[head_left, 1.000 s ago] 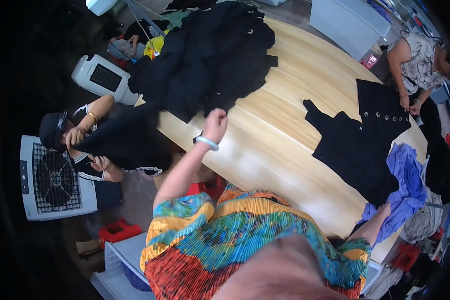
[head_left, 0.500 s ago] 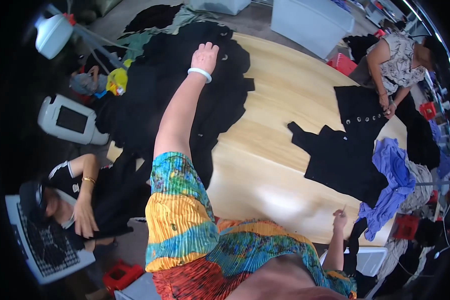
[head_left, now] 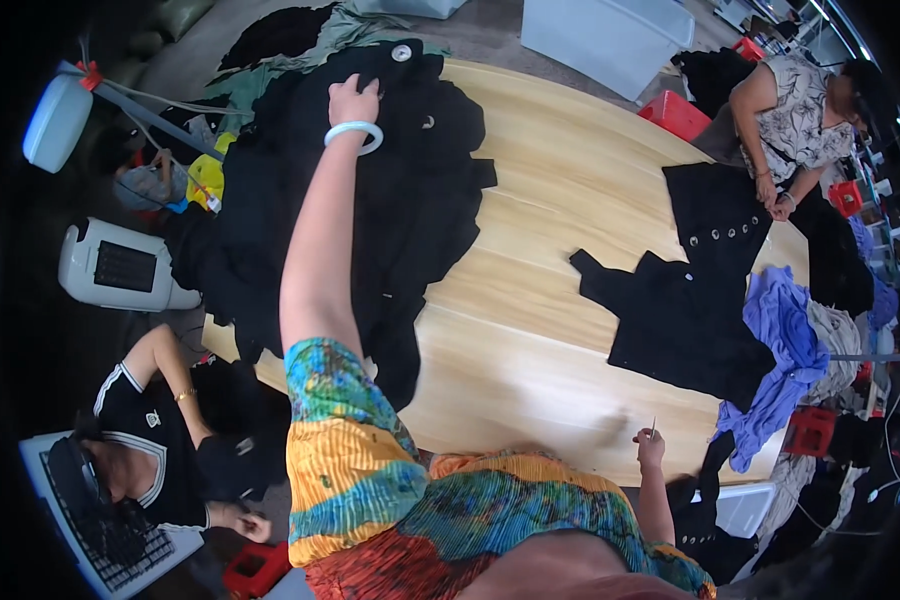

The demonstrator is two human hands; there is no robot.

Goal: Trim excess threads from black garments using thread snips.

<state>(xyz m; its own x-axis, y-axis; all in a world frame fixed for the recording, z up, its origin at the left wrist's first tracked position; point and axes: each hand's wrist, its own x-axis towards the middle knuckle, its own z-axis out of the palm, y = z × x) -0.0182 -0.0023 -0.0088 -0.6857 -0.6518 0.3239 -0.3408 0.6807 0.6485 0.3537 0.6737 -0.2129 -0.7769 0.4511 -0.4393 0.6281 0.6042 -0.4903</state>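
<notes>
A pale wooden table (head_left: 545, 200) fills the middle of the view, its near edge against the wearer's body. A broad heap of black cloth (head_left: 260, 220) covers its left end, from the far edge almost to the near one. Beyond the right part of the far edge stands a pale bin (head_left: 605, 45). One co-worker (head_left: 155, 425) is seated off the near left corner; another (head_left: 795, 115) is at the far right corner, both hands close together beside a black piece with a row of metal rings (head_left: 720, 205). Next to that piece, toward the right edge, a black garment (head_left: 680, 320) lies spread flat; whether the two are joined cannot be told. A blue-violet cloth (head_left: 785, 330) lies crumpled along the right edge, toward the near corner. The wearer's left hand (head_left: 353, 100), a white bangle (head_left: 354, 136) at its wrist, is over the far part of the heap, fingers partly bent; whether they grip the cloth cannot be told. The right hand (head_left: 650, 446), by the near edge, is closed around a slim tool (head_left: 654, 424), its tip upward.
</notes>
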